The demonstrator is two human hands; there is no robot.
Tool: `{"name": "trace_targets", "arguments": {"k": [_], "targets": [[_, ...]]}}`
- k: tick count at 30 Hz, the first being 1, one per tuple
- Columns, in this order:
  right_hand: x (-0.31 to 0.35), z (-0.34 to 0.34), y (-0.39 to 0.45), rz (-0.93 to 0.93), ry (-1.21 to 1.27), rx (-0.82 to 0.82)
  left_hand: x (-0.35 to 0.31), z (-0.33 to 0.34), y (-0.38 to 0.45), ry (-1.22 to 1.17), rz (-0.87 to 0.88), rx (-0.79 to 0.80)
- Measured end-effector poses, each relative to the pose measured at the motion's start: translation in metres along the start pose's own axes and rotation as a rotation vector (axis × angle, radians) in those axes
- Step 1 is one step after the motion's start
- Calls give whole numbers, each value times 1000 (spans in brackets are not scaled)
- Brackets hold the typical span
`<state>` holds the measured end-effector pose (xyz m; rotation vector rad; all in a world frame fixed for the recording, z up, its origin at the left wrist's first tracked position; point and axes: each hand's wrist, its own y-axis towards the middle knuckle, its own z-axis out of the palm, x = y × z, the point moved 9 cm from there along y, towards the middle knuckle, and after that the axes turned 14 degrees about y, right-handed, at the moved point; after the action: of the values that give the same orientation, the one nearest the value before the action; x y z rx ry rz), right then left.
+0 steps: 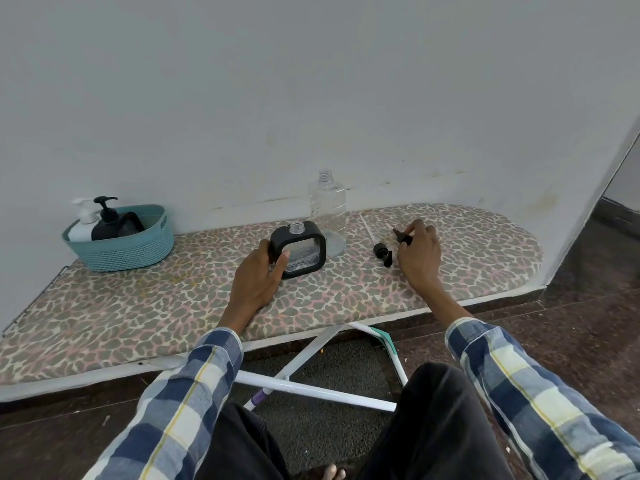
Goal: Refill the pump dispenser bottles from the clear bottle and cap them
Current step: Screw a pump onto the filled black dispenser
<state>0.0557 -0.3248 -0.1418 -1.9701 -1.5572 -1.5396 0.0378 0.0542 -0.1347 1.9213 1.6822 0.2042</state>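
My left hand (258, 271) grips the left edge of the square black-framed dispenser bottle (298, 250), thumb across its clear front and fingers curled behind; the bottle stands upright on the leopard-print ironing board (145, 306) with its neck uncapped. My right hand (417, 251) pinches a black pump head (402, 236) between thumb and fingertips, holding it just above the board, nozzle pointing left. A second black pump head (382, 253) lies on its side on the board just left of that hand, its pale dip tube (367, 226) running back toward the wall. The clear bottle (327, 213) stands uncapped just behind and to the right of the square one, with a little liquid at its base. Far left on the board, a teal basket (121, 244) holds a white pump bottle (82, 221) and a black pump bottle (107, 220), both capped
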Motion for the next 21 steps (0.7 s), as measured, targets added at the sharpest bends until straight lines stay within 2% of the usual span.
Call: {"name": "trace_targets", "arguments": {"k": [8,15,21], "targets": [[49,-16,-5,-159,270,-184,2,3,0,-37,-9,21],[90,-18,-20,-248,529,-180,7,5,0,-148,-35,42],[102,-31,-28,-237,547,-280,7,4,-1,-156,-39,57]]}}
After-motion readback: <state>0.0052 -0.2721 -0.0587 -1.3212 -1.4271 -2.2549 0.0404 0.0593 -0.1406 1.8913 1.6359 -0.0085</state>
